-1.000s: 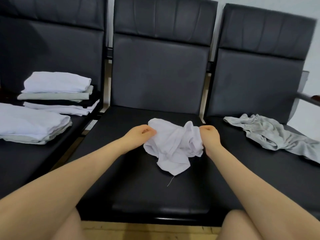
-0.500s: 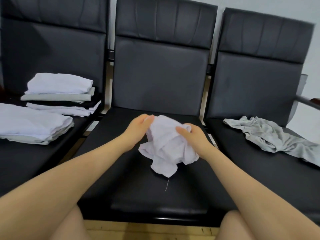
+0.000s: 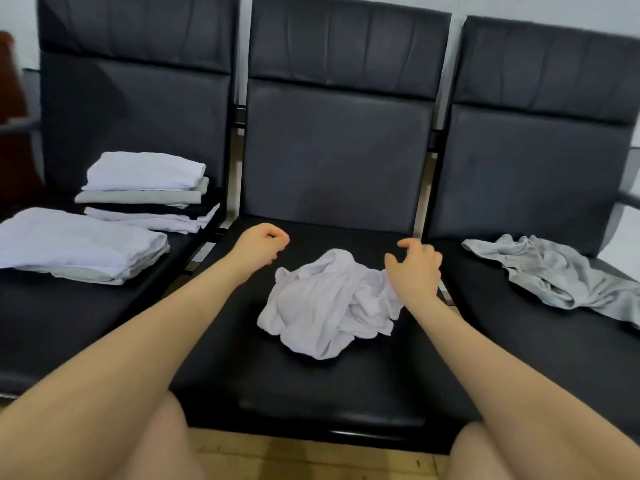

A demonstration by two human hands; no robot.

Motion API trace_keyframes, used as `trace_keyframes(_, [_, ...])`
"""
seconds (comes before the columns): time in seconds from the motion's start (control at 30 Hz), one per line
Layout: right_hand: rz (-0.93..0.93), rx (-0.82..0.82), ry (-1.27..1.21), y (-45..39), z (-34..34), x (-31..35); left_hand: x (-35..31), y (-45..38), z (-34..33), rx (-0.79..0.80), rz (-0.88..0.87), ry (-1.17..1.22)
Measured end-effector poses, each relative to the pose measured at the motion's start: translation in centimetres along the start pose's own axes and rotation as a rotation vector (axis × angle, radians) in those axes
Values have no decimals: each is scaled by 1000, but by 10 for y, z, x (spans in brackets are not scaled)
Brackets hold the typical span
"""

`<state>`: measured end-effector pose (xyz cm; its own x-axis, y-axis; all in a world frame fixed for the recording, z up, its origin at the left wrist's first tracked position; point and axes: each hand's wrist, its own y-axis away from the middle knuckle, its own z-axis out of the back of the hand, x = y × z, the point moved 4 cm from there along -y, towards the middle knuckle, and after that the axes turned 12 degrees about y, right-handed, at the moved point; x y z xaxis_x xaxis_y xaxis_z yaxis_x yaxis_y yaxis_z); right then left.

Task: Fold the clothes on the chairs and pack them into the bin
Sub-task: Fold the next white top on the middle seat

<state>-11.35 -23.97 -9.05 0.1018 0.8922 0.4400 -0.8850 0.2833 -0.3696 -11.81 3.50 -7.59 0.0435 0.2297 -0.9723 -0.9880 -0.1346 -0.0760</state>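
Grey garment (image 3: 568, 282) cut off at right edge, left chair (image 3: 131, 109) cropped, white garment's (image 3: 329, 306) corner behind right hand (image 3: 415, 271)

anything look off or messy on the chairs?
Two garments lie unfolded: a crumpled white cloth garment on the middle black chair seat, between both empty hands, and a rumpled grey cloth garment on the right chair. No bin is visible.

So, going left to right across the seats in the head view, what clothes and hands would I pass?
Folded white pile → taller folded stack → left hand → crumpled white garment → right hand → crumpled grey garment.
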Motion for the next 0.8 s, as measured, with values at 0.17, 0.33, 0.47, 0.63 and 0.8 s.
trace_keyframes(0.17, [316,157,-280,24,24,33,17,4,7,23,93,-200])
trace_keyframes(0.33, [218,621,177,63,-13,50,46,27,-3,180,240,-557])
trace_keyframes(0.47, [315,482,316,84,-26,57,53,36,-8,220,173,-436])
trace_keyframes(0.63, [191,477,-38,88,-32,52,47,36,-3,181,217,-106])
trace_keyframes(0.8, [-95,400,-526,73,-8,35,32,30,7,86,297,556])
